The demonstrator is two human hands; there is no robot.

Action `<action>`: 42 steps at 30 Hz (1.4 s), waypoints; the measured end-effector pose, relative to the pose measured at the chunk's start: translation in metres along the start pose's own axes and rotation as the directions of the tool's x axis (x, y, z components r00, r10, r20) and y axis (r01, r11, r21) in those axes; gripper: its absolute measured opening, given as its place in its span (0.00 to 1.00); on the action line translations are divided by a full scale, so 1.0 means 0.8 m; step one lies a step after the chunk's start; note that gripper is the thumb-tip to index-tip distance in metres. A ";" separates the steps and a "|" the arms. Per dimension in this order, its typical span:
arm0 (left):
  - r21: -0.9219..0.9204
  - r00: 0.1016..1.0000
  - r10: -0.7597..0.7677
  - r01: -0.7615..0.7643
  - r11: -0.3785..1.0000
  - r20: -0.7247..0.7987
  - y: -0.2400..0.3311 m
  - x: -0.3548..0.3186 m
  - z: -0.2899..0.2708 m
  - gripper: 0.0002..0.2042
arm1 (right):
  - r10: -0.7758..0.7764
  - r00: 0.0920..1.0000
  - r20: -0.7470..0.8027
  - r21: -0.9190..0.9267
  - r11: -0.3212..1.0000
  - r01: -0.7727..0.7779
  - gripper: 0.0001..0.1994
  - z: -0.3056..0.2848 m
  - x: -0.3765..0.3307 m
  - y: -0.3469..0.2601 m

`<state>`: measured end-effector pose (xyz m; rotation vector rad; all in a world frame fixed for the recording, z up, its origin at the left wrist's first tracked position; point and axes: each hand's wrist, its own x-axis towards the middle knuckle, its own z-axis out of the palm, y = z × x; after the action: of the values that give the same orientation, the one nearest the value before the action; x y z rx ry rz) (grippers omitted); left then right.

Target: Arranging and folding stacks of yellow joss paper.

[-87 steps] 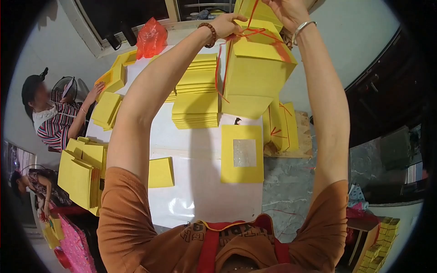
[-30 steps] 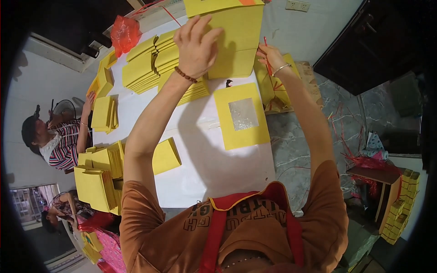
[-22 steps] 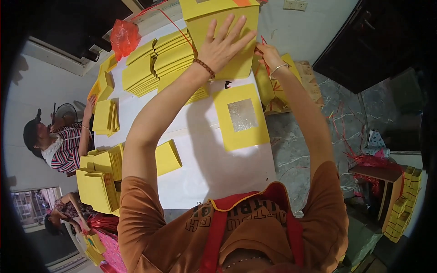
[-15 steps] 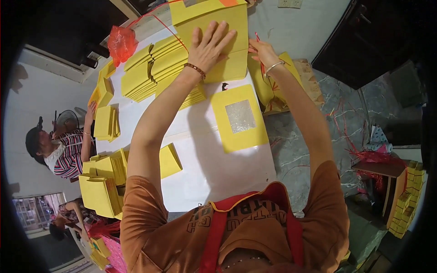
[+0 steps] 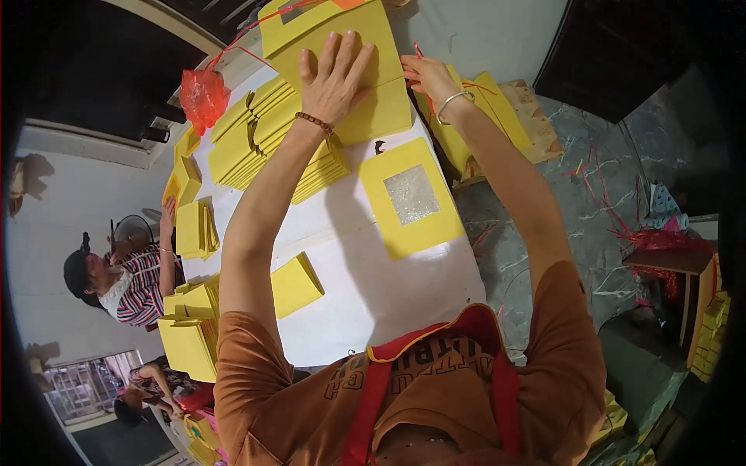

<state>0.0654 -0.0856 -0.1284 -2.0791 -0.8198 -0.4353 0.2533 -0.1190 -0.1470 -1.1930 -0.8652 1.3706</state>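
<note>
My left hand [image 5: 336, 84], fingers spread, lies flat on a large yellow card sheet [image 5: 381, 109] at the table's far end. Just right of that sheet, my right hand [image 5: 432, 84] is closed, its fingertips close to the sheet's edge. A thin red strip [image 5: 420, 51] pokes up from its fingers; whether it is string or a tool I cannot tell. Below that hand is a yellow bundle [image 5: 497, 116] with red string across it. Nearer to me, a yellow card with a clear window [image 5: 392, 237] lies flat on the white table [image 5: 388, 291].
Rows of folded yellow cards [image 5: 237, 151] stand left of my left forearm. More yellow stacks [image 5: 186, 346] line the left edge, where a person in a striped top [image 5: 144, 279] sits. A red plastic bag [image 5: 204, 101] hangs at the far left. Red string [image 5: 602, 186] litters the floor.
The whole view has shifted slightly. My left hand still presses on the yellow sheet, and my right hand stays by its right edge with the red strip.
</note>
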 end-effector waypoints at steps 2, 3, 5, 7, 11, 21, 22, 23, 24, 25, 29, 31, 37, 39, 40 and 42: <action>-0.017 1.000 0.015 -0.015 1.000 0.000 -0.001 0.000 -0.001 0.43 | 0.000 1.000 -0.018 0.023 1.000 0.001 0.19 -0.001 0.004 0.002; -0.033 1.000 0.009 -0.008 0.999 0.030 -0.002 0.000 -0.004 0.43 | -0.008 1.000 -0.003 0.047 0.999 0.008 0.20 -0.002 0.006 0.005; -0.058 0.999 -0.004 0.006 0.998 0.041 -0.002 0.003 -0.003 0.43 | -0.028 0.999 0.024 0.085 0.996 0.026 0.19 -0.004 0.013 0.010; -0.073 0.999 0.003 0.000 0.997 0.032 -0.004 0.006 -0.002 0.43 | -0.052 0.999 0.009 0.116 0.992 0.051 0.19 -0.003 0.020 0.015; -0.061 0.996 -0.009 0.015 0.998 0.091 -0.005 0.008 -0.004 0.43 | -0.091 0.996 -0.001 0.152 0.984 0.090 0.20 -0.005 0.027 0.017; -0.056 0.999 -0.004 0.007 0.998 0.042 -0.008 0.006 -0.004 0.43 | -0.094 0.996 0.007 0.265 0.960 0.089 0.20 -0.013 0.025 0.026; -0.054 0.999 -0.006 0.008 0.999 0.043 -0.009 0.005 -0.004 0.43 | -0.089 0.996 -0.021 0.227 0.970 0.091 0.21 -0.014 0.026 0.028; -0.056 0.999 -0.004 0.006 0.998 0.034 -0.010 0.003 -0.004 0.43 | -0.084 0.995 -0.048 0.189 0.978 0.092 0.22 -0.015 0.026 0.031; -0.058 1.000 -0.001 0.002 0.998 0.023 -0.011 0.002 -0.005 0.44 | -0.085 0.995 -0.046 0.189 0.978 0.093 0.22 -0.018 0.032 0.036; -0.060 1.000 0.000 0.001 0.998 0.020 -0.009 0.005 -0.005 0.44 | -0.181 0.966 -0.183 -0.038 0.983 0.178 0.22 -0.026 0.041 0.045; -0.076 1.000 0.023 -0.023 0.997 0.008 -0.003 0.016 -0.006 0.43 | -0.140 0.965 -0.223 -0.285 0.956 0.073 0.22 -0.079 0.070 0.090; -0.078 1.000 0.028 -0.027 0.997 0.007 -0.007 0.011 -0.005 0.42 | -0.173 0.984 0.041 -0.607 0.778 0.162 0.19 -0.090 0.057 0.096; -0.077 1.000 0.018 -0.016 0.997 0.025 -0.013 0.009 -0.008 0.40 | -0.176 0.984 -0.028 -0.982 0.190 0.006 0.16 -0.058 -0.023 0.076; -0.080 1.000 0.024 -0.024 0.996 0.000 -0.011 0.011 -0.007 0.40 | -0.310 0.951 0.012 -0.996 0.079 0.038 0.15 -0.052 -0.023 0.072; -0.081 1.000 0.026 -0.026 0.996 -0.004 -0.010 0.013 -0.007 0.40 | -0.426 0.901 0.082 -0.975 0.152 0.160 0.14 -0.050 -0.019 0.070; -0.078 0.999 0.028 -0.030 0.996 -0.019 -0.011 0.013 -0.007 0.40 | -0.541 0.830 0.140 -0.934 0.207 0.292 0.14 -0.035 -0.007 0.072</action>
<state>0.0668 -0.0821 -0.1145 -2.1540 -0.7724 -0.4761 0.2654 -0.1368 -0.2074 -1.7165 -1.7953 0.0956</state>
